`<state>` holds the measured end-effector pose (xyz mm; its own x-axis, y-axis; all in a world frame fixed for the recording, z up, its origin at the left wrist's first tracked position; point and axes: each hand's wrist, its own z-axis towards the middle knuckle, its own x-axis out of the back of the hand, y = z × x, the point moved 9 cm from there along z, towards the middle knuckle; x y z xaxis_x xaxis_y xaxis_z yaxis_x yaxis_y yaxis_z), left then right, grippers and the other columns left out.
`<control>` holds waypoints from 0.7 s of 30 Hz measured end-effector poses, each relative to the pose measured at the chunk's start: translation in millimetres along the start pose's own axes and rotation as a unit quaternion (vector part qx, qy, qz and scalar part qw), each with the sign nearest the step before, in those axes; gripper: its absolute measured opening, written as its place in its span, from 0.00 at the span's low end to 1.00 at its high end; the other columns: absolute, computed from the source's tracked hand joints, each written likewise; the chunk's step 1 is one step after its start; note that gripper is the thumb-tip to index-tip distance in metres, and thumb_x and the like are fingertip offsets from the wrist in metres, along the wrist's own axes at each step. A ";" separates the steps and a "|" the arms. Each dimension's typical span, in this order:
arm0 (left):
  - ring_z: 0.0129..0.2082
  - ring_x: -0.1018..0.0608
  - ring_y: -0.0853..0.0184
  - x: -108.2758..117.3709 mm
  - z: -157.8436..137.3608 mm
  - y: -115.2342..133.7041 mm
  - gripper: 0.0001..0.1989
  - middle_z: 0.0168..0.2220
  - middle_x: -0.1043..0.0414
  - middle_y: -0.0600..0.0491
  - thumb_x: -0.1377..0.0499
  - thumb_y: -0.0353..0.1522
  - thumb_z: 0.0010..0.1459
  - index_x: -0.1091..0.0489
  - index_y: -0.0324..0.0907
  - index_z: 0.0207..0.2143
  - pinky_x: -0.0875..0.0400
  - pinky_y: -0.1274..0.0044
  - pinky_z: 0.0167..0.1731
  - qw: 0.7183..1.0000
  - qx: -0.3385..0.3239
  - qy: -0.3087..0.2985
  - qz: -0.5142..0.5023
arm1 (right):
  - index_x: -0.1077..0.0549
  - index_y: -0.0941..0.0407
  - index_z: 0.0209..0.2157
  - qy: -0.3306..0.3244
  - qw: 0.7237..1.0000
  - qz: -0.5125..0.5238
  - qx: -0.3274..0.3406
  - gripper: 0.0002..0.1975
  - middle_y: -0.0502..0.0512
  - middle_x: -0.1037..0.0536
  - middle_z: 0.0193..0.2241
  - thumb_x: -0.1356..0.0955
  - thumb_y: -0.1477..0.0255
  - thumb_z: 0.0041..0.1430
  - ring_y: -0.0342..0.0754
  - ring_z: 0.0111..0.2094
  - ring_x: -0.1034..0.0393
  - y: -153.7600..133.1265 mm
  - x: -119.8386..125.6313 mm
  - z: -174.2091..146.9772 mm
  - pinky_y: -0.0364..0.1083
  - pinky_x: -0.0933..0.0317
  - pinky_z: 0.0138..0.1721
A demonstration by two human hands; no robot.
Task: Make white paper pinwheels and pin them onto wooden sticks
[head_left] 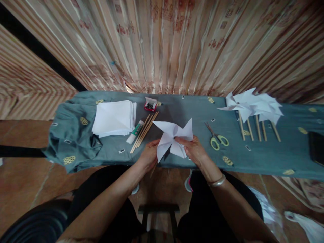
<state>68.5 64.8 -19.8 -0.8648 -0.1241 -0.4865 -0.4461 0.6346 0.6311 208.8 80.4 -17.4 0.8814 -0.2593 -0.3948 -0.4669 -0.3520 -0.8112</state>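
A white paper pinwheel (168, 131) with pointed blades is held between my two hands, over the front of the cloth-covered table. My left hand (150, 153) is closed behind its left side, and the end of a thin wooden stick (153, 169) shows below that hand. My right hand (191, 148) grips the right side, with the thumb pressed near the pin at the centre. Left of the pinwheel lie several wooden sticks (144, 132) and a white and green glue tube (135, 132). To the right rest scissors (216, 137) with yellow-green handles.
A stack of white paper (113, 118) lies at the left. An open red box (150, 104) of small dark pins stands at the back. Several pinwheels (253, 105) on sticks lie at the right, and a dark object (316, 147) sits at the far right edge.
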 end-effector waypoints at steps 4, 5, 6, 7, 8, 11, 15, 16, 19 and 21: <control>0.29 0.19 0.62 -4.7 -1.4 13.7 0.15 0.25 0.21 0.48 0.24 0.30 0.34 0.21 0.36 0.27 0.27 0.76 0.30 0.999 -0.014 -0.034 0.010 | 0.19 0.53 0.28 -0.029 0.996 -0.068 0.056 0.16 0.52 0.16 0.28 0.19 0.67 0.32 0.50 0.27 0.24 -17.5 -4.8 -12.8 0.49 0.29 0.33; 0.30 0.19 0.61 -5.6 -2.0 17.6 0.16 0.24 0.21 0.48 0.24 0.30 0.33 0.21 0.36 0.27 0.26 0.75 0.31 0.999 -0.020 -0.043 0.013 | 0.19 0.53 0.27 -0.035 0.992 -0.097 0.074 0.15 0.52 0.16 0.28 0.19 0.67 0.34 0.50 0.27 0.25 -23.9 -6.6 -18.2 0.49 0.30 0.32; 0.30 0.19 0.60 -6.6 -2.9 21.6 0.16 0.24 0.21 0.48 0.24 0.31 0.32 0.21 0.36 0.26 0.26 0.75 0.30 0.998 -0.026 -0.050 0.015 | 0.19 0.53 0.27 -0.040 0.987 -0.126 0.094 0.13 0.52 0.17 0.27 0.20 0.66 0.36 0.49 0.26 0.26 -31.0 -8.9 -24.3 0.49 0.31 0.30; 0.29 0.19 0.60 -7.5 -3.9 25.3 0.16 0.23 0.22 0.48 0.25 0.31 0.31 0.22 0.36 0.26 0.27 0.75 0.30 0.998 -0.032 -0.055 0.016 | 0.19 0.53 0.26 -0.043 0.980 -0.153 0.119 0.11 0.51 0.18 0.25 0.20 0.66 0.39 0.49 0.25 0.27 -39.1 -11.4 -31.3 0.48 0.32 0.28; 0.28 0.19 0.61 -8.3 -5.2 28.4 0.15 0.22 0.22 0.48 0.25 0.30 0.31 0.22 0.35 0.25 0.28 0.76 0.29 0.997 -0.037 -0.058 0.017 | 0.19 0.52 0.27 -0.045 0.971 -0.178 0.150 0.09 0.50 0.19 0.24 0.21 0.66 0.41 0.48 0.24 0.28 -48.3 -14.1 -38.9 0.47 0.34 0.26; 0.25 0.22 0.65 -10.7 -10.4 35.5 0.14 0.22 0.22 0.48 0.26 0.28 0.31 0.22 0.35 0.24 0.29 0.77 0.27 0.997 -0.051 -0.056 0.020 | 0.19 0.51 0.32 -0.066 0.933 -0.254 0.246 0.04 0.51 0.19 0.27 0.26 0.68 0.51 0.48 0.27 0.27 -74.1 -26.9 -62.8 0.46 0.35 0.28; 0.24 0.23 0.68 -16.3 -19.7 39.8 0.13 0.25 0.21 0.48 0.28 0.27 0.30 0.21 0.35 0.25 0.29 0.78 0.29 0.997 -0.060 -0.050 0.010 | 0.21 0.48 0.37 -0.093 0.856 -0.316 0.399 0.08 0.52 0.18 0.35 0.30 0.73 0.58 0.51 0.38 0.24 -104.6 -44.5 -94.1 0.51 0.32 0.40; 0.24 0.23 0.67 -19.1 -22.0 39.6 0.14 0.25 0.21 0.48 0.28 0.27 0.30 0.21 0.35 0.26 0.29 0.77 0.29 0.997 -0.055 -0.054 0.010 | 0.21 0.47 0.40 -0.094 0.840 -0.322 0.427 0.10 0.52 0.18 0.36 0.31 0.74 0.58 0.52 0.39 0.24 -109.8 -47.1 -100.1 0.52 0.32 0.41; 0.26 0.23 0.65 -28.4 -27.5 38.2 0.14 0.26 0.21 0.48 0.27 0.29 0.31 0.22 0.37 0.26 0.28 0.76 0.30 0.996 -0.040 -0.072 0.014 | 0.22 0.46 0.44 -0.100 0.806 -0.339 0.475 0.15 0.54 0.18 0.37 0.32 0.76 0.59 0.54 0.40 0.24 -118.8 -53.3 -111.7 0.54 0.32 0.42; 0.27 0.23 0.64 -33.9 -29.4 37.5 0.14 0.26 0.22 0.49 0.27 0.31 0.31 0.22 0.38 0.26 0.28 0.75 0.31 0.996 -0.034 -0.085 0.017 | 0.23 0.46 0.46 -0.105 0.794 -0.345 0.489 0.16 0.55 0.18 0.37 0.32 0.77 0.58 0.54 0.40 0.23 -120.8 -56.2 -115.5 0.54 0.32 0.42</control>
<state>74.3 70.4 38.2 -0.8307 0.0305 -0.5559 -0.4375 0.5817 0.6857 207.4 33.6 152.6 0.9437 -0.1161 0.3098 0.3210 0.5486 -0.7720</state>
